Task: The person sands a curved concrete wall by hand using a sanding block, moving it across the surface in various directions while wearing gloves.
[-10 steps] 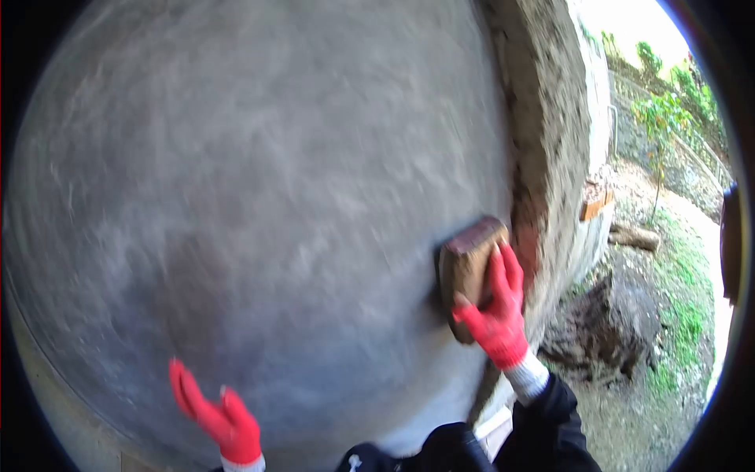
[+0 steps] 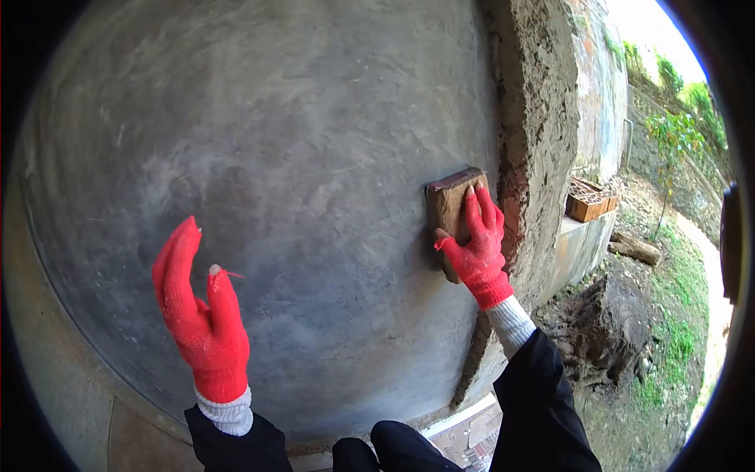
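Observation:
A grey, smooth-plastered wall (image 2: pixel 314 157) fills most of the view. My right hand (image 2: pixel 476 256), in a red glove with bare fingertips showing, grips a wooden sanding block (image 2: pixel 451 211) with a dark reddish sheet along its top edge. The block lies against the wall near its right edge, thumb on one side and fingers over its face. To the left, my left hand (image 2: pixel 200 315), also red-gloved, is raised before the wall with thumb and fingers apart. It holds nothing, and a loose red thread hangs off its thumb.
A rough, unplastered wall edge (image 2: pixel 543 141) rises just right of the block. Beyond it are a hollow brick (image 2: pixel 590 200) on a ledge, a log (image 2: pixel 634 248), a tree stump (image 2: pixel 605 322) and grassy ground. My knees (image 2: pixel 401 448) show at the bottom.
My left hand has risen well up in front of the wall. The sanding block, still in my right hand, sits higher in view and slightly left; the view itself has shifted a little.

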### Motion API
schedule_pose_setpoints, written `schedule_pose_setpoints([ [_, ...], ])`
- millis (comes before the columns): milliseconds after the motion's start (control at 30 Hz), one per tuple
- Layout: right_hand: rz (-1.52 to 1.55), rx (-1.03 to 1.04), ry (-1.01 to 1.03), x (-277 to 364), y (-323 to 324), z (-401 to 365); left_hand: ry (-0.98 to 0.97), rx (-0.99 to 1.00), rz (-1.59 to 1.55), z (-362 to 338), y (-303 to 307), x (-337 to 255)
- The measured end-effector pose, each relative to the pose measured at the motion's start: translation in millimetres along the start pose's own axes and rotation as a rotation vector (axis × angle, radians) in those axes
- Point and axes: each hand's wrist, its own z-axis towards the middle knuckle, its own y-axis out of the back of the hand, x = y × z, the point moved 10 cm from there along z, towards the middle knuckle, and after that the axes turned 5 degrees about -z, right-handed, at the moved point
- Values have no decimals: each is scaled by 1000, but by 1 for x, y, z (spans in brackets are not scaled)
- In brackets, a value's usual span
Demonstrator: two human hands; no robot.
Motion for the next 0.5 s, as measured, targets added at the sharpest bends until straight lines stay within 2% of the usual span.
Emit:
schedule_pose_setpoints([
  [100,29,-39,-11,5,-1,-12,35,-60,-26,1,24,5],
  [167,-7,42,26,12,-10,-26,39,-97,-30,-6,34,14],
  [233,-3,35,45,14,-11,-34,209,-104,-123,-19,41,38],
  [367,-15,23,69,18,-13,-14,78,-44,134,-46,63,32],
  [433,14,29,53,24,-6,9,270,-77,126,-97,82,54],
  [500,25,1,45,26,-4,19,621,-76,164,-187,111,95],
])
